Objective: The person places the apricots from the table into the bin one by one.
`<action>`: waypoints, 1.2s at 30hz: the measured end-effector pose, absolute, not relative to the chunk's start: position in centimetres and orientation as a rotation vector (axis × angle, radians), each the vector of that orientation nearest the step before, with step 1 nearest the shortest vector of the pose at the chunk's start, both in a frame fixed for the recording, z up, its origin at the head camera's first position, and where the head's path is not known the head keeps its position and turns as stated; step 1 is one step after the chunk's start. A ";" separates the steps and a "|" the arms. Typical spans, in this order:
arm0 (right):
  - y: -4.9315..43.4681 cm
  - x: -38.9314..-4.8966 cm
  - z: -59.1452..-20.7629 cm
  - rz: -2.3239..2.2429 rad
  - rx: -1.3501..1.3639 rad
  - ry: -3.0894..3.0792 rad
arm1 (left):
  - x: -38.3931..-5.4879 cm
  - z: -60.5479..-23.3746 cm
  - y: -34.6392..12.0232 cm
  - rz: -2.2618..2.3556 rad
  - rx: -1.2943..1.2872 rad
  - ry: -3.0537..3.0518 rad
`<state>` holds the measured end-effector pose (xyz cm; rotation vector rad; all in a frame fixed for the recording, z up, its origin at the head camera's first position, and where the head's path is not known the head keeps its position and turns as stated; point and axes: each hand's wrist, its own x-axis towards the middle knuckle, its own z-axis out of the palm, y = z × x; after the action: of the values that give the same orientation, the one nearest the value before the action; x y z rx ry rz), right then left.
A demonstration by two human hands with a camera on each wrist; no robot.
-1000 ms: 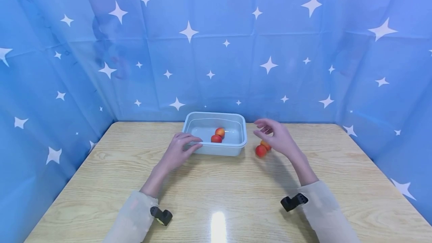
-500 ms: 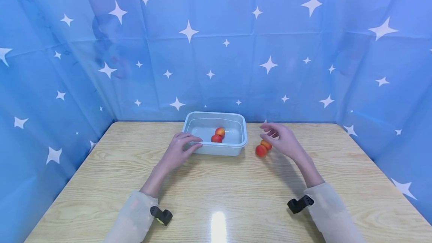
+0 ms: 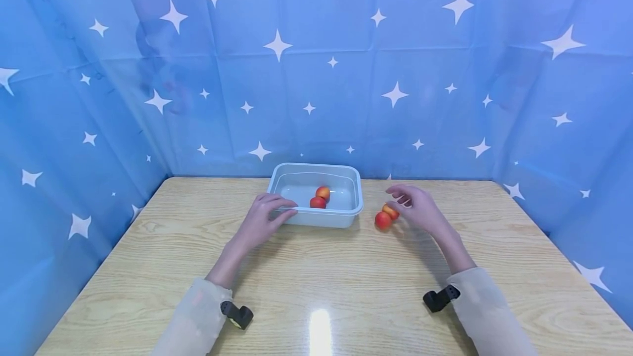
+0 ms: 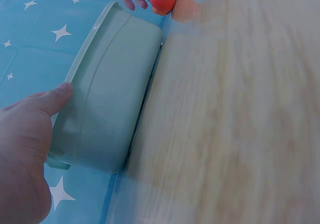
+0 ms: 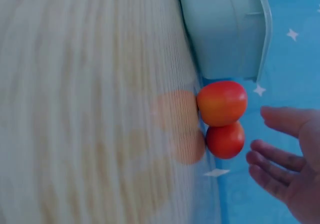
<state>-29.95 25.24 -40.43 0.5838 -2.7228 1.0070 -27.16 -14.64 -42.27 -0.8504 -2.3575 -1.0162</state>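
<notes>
A light blue plastic basin (image 3: 341,220) stands near the table's back edge. My left hand (image 3: 262,221) pinches its front-left rim, thumb outside; in the left wrist view the thumb (image 4: 57,97) lies at the rim and the fingers are hidden. Inside the basin sit two small round red-orange fruits, a redder one (image 3: 317,202) and a yellower one (image 3: 323,193). Two similar fruits lie together right of the basin, a red one (image 3: 383,221) and an orange one (image 3: 390,211). My right hand (image 3: 417,210) hovers over the orange fruit, fingers loosely bent and holding nothing.
The wooden table (image 3: 316,268) stretches toward me, with a bright light reflection near its front. A blue curtain (image 3: 316,81) with white stars hangs behind and at both sides. Black wrist cameras (image 3: 237,315) sit on both sleeves.
My right hand has moved right and lower, from beside the basin to over the orange fruit. My left hand and the basin stay where they were.
</notes>
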 end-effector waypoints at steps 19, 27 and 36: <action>26.3 -30.3 -41.3 0.997 0.629 -2.863 | -27.1 -42.3 -14.7 -1.020 -0.841 -2.368; 26.5 -30.1 -41.1 1.001 0.574 -2.908 | -27.2 -42.3 -14.7 -1.020 -0.847 -2.363; 26.7 -29.7 -40.9 1.062 0.530 -2.877 | -27.3 -42.3 -14.6 -1.021 -0.852 -2.358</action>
<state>-29.73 26.71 -40.95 0.5302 -2.8767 1.0619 -27.27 -14.63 -42.33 -0.8516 -2.3578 -1.0212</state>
